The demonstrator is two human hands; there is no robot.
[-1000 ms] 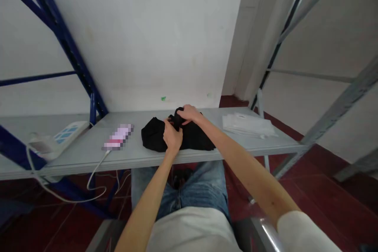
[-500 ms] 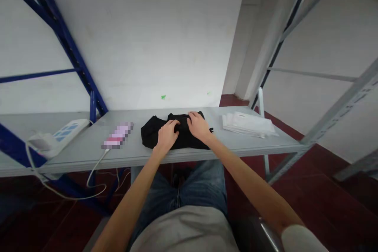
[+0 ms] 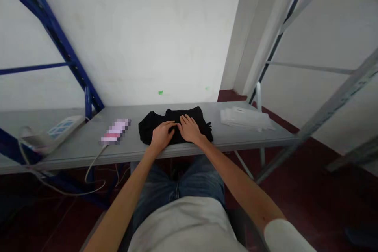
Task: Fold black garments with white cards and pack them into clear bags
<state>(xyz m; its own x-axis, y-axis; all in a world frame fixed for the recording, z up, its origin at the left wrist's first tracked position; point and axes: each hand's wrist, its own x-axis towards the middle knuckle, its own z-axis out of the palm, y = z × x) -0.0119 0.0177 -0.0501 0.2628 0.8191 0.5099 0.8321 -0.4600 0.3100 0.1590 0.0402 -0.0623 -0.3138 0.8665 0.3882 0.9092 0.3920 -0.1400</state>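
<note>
A black cloth item (image 3: 186,115), perhaps a folded garment, lies bunched on the grey shelf (image 3: 138,150) in front of me. My left hand (image 3: 162,137) rests on its near left part, fingers stretched to the right and thumb apart. Close beside it, my right hand (image 3: 190,129) lies flat on the middle of the cloth with its fingers extended. The fingertips of the two hands nearly meet. Thin strands or ties (image 3: 209,126) stick out at the cloth's right end.
To the left lie a blurred-out phone (image 3: 115,130) on a white cable (image 3: 93,162) and a white power strip (image 3: 63,130). At the right is a stack of white plastic bags (image 3: 246,119). Blue posts (image 3: 63,47) and grey posts (image 3: 273,45) frame the shelf before a white wall.
My right hand has moved left and nearer to me over the cloth, and its fingers now lie flatter. The cloth's right part looks more spread out. The view has shifted slightly.
</note>
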